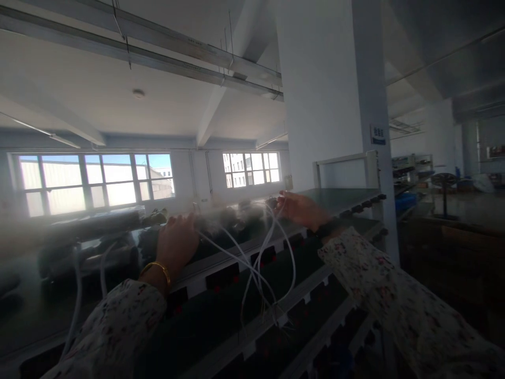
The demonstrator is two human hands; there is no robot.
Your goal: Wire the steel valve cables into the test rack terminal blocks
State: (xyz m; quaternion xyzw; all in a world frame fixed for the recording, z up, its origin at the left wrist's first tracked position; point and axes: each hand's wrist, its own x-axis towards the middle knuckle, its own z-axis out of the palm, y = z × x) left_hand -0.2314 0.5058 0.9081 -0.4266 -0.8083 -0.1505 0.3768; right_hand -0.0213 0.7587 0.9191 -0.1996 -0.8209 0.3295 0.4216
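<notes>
My left hand (pixel 177 239), a gold bangle at its wrist, is closed with curled fingers at the upper shelf's edge; what it grips is hidden and blurred. Further right, my right hand (pixel 302 208) has its fingers pinched together at the top of several thin white cables (pixel 258 258). These cables hang down and cross one another in front of the rack, their stripped ends dangling low. Between both hands lies a hazy, blurred row of small dark items (pixel 232 215) that I cannot make out.
Plastic-wrapped dark bundles (pixel 94 247) with white cables sit at the left. The multi-level rack (pixel 347 197) has dark green shelves and black brackets along its edges. A thick white pillar (pixel 323 95) rises behind it. More loaded shelves (pixel 410 179) stand at the right.
</notes>
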